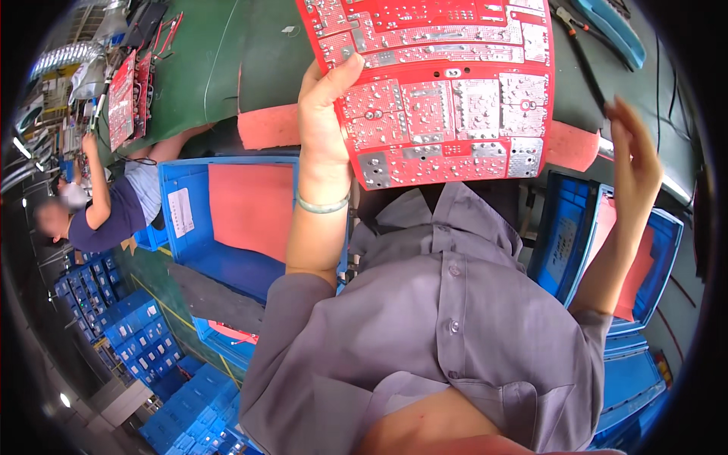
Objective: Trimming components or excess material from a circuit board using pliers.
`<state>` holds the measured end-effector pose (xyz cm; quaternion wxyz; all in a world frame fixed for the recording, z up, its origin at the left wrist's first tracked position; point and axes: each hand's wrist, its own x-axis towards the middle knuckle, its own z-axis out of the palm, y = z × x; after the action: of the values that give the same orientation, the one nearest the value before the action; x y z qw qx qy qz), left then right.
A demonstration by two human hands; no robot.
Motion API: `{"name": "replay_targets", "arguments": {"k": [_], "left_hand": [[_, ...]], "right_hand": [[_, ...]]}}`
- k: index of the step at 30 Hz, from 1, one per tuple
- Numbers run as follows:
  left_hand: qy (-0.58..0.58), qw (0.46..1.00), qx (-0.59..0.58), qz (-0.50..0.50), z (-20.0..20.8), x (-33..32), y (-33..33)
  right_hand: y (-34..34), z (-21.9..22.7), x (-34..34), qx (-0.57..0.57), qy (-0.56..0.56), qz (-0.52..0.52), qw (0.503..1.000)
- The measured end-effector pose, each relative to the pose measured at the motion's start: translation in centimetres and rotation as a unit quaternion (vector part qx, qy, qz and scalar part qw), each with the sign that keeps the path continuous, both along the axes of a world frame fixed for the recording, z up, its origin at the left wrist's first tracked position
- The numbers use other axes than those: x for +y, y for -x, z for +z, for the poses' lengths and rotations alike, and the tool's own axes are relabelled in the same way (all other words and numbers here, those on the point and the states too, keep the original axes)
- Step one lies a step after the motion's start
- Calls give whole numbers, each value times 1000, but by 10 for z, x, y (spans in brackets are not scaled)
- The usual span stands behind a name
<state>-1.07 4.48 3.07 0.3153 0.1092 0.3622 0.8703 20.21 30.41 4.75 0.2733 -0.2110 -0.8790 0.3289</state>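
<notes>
A red printed circuit board (455, 98), its solder-dotted side showing, is held up over the bench in front of me. My left hand (326, 114) grips its left edge, thumb on the face and the other fingers hidden behind. To the right of the board, my right hand (637, 155) is raised with its fingers stretched out, somewhat blurred by motion; I see nothing in it. Its fingertips are close to the lower end of a long black tool with orange parts (584, 57) on the bench. Whether they touch it, I cannot tell.
Pink foam strips (269, 127) line the near edge of the green bench (265, 45). A blue curved object (610, 30) lies at the far right. Blue bins (178, 205) flank me. More red boards (125, 102) stand at left, near another person (114, 205).
</notes>
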Motion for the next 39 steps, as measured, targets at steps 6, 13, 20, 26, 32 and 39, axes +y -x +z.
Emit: {"name": "replay_targets", "arguments": {"k": [6,13,20,26,32,39], "left_hand": [[-36,995,-55,-72,0,2,9],[-15,994,-78,-72,-9,0,15],[-18,997,-50,-57,-9,-1,11],[-12,998,-31,-56,-5,7,10],[98,995,-34,12,11,0,-5],[28,999,-37,25,8,3,-6]], "right_hand": [[69,-10,75,-23,-327,41,944],[83,-16,90,-145,-430,-12,891],[69,-20,82,-130,-417,-5,900],[64,-11,79,-180,-422,-44,887],[65,-3,53,-159,-439,-36,884],[66,-3,57,-139,-330,32,933]]}}
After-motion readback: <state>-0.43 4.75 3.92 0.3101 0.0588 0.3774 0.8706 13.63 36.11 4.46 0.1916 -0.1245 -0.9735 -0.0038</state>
